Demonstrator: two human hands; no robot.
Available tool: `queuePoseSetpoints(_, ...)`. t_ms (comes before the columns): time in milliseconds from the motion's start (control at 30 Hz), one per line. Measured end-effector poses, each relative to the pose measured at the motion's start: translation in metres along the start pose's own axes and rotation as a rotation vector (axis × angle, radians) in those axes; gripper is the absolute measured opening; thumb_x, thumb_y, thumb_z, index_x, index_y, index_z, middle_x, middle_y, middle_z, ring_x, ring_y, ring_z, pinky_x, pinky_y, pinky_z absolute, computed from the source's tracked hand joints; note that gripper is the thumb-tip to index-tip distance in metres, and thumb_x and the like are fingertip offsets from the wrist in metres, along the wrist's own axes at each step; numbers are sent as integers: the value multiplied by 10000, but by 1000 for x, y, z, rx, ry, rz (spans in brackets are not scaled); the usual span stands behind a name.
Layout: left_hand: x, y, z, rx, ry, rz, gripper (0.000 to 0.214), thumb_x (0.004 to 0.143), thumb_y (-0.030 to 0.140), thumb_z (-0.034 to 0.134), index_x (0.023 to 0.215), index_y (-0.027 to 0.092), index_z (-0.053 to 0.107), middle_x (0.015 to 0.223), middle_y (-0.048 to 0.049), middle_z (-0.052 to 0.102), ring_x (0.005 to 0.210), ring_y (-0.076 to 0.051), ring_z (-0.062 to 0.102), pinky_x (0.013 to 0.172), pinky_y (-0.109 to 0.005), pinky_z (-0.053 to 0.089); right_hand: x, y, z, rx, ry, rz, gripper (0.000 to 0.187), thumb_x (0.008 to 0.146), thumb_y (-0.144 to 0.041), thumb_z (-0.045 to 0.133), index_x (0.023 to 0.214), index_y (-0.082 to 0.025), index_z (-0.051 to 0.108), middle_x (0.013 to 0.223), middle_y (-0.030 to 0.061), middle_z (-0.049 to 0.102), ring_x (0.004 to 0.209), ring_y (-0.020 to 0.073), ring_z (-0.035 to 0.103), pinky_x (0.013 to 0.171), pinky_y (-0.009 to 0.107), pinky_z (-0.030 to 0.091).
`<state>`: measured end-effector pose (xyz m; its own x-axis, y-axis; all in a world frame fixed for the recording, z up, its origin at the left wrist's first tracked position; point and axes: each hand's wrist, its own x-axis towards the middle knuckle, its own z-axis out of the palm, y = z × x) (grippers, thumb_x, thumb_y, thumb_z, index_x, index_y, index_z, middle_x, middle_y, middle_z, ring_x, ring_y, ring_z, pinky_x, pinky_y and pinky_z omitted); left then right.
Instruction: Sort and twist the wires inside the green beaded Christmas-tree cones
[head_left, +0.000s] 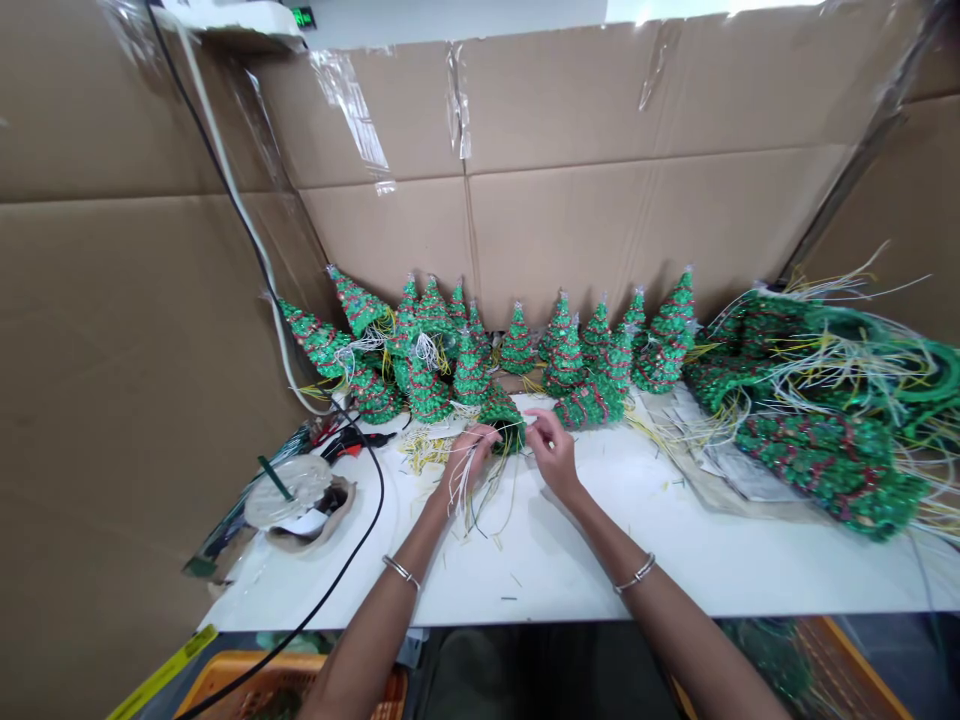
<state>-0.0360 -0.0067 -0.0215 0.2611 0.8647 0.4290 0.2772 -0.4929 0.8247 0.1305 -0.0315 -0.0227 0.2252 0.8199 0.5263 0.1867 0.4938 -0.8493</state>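
Observation:
A small green tinsel Christmas tree (501, 405) lies on its side in front of me, its hollow base turned my way. White and yellow wires (466, 480) trail out of that base onto the table. My left hand (474, 450) is closed at the left rim of the base, with white wires running through its fingers. At the right rim, my right hand (551, 448) has its thumb and forefinger pinched on a thin wire that stretches across the opening. Just beyond the right hand another tinsel tree (591, 402) lies tipped over.
Several small tinsel trees (562, 355) stand along the cardboard wall (562, 220). Larger trees with loose wires (832, 465) are heaped at the right. A lidded tub (289, 495) and a black cable (375, 500) are at the left. Orange crates (225, 680) sit below the white table (600, 585).

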Motion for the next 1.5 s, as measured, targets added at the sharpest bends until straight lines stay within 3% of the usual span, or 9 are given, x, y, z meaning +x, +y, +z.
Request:
queuePoseSetpoints(100, -2, -1, 2, -54, 9, -126, 303, 898, 429, 499, 841, 161, 629, 668, 9, 553, 588, -116, 471, 586, -249, 376, 1, 1, 0, 48, -9, 111, 272, 888, -332, 441, 1080, -174, 555, 547, -62, 476, 503, 118, 462, 503, 216, 347)
queuePoseSetpoints(200, -2, -2, 2, -59, 17, -136, 266, 862, 422, 557, 881, 166, 624, 697, 16, 553, 630, -115, 479, 614, -239, 379, 1, 5, 2, -215, -185, 154, 251, 884, -318, 430, 891, -181, 641, 524, -37, 511, 494, 121, 471, 521, 224, 325)
queuePoseSetpoints(367, -1, -1, 2, -32, 23, -98, 252, 875, 401, 537, 901, 172, 640, 736, 4, 577, 677, -127, 511, 645, -243, 407, -2, 5, 7, -778, -342, 169, 291, 889, -278, 436, 1009, -244, 699, 721, 22, 693, 652, 157, 589, 602, 245, 307)
queuePoseSetpoints(500, 0, -1, 1, 28, -4, -44, 264, 895, 376, 513, 975, 181, 671, 794, -22, 644, 723, -146, 573, 680, -260, 453, -3, -1, 8, -879, -486, 122, 335, 925, -309, 392, 1112, -326, 670, 815, 11, 731, 701, 163, 619, 609, 252, 290)
queuePoseSetpoints(633, -1, -5, -1, 226, -82, 127, 269, 928, 334, 472, 1032, 206, 685, 930, -51, 692, 837, -172, 630, 774, -300, 490, -3, -7, 6, -901, -604, 59, 334, 933, -327, 383, 1084, -324, 682, 834, 11, 737, 713, 163, 625, 607, 257, 285)
queuePoseSetpoints(800, -3, -10, -4, 489, -145, 283, 301, 964, 282, 404, 1138, 211, 640, 1023, -70, 684, 904, -185, 639, 798, -320, 499, 2, -6, 0, -940, -548, 132, 322, 922, -367, 416, 1094, -323, 685, 857, 26, 735, 758, 172, 632, 619, 253, 297)
queuePoseSetpoints(1033, -5, -11, -6, 625, -172, 300, 273, 964, 276, 407, 1058, 180, 645, 919, -67, 668, 841, -182, 628, 733, -293, 481, 1, -1, 3, -906, -516, 186, 318, 899, -437, 454, 940, -262, 717, 770, 38, 714, 747, 180, 627, 599, 245, 305)
queuePoseSetpoints(1267, -5, -6, -5, 555, -194, 257, 277, 966, 288, 400, 1036, 184, 647, 893, -68, 647, 833, -176, 599, 729, -288, 457, -9, 9, 15, -457, -477, 474, 456, 895, -526, 408, 780, -190, 695, 442, -19, 567, 533, 131, 583, 554, 202, 359)
queuePoseSetpoints(1500, -3, -7, -2, 382, -182, 218, 292, 964, 329, 403, 1030, 184, 648, 938, -76, 646, 842, -176, 603, 771, -301, 466, -9, 3, 21, -427, -377, 573, 428, 858, -515, 447, 738, -185, 692, 473, -18, 605, 544, 127, 582, 544, 204, 356)
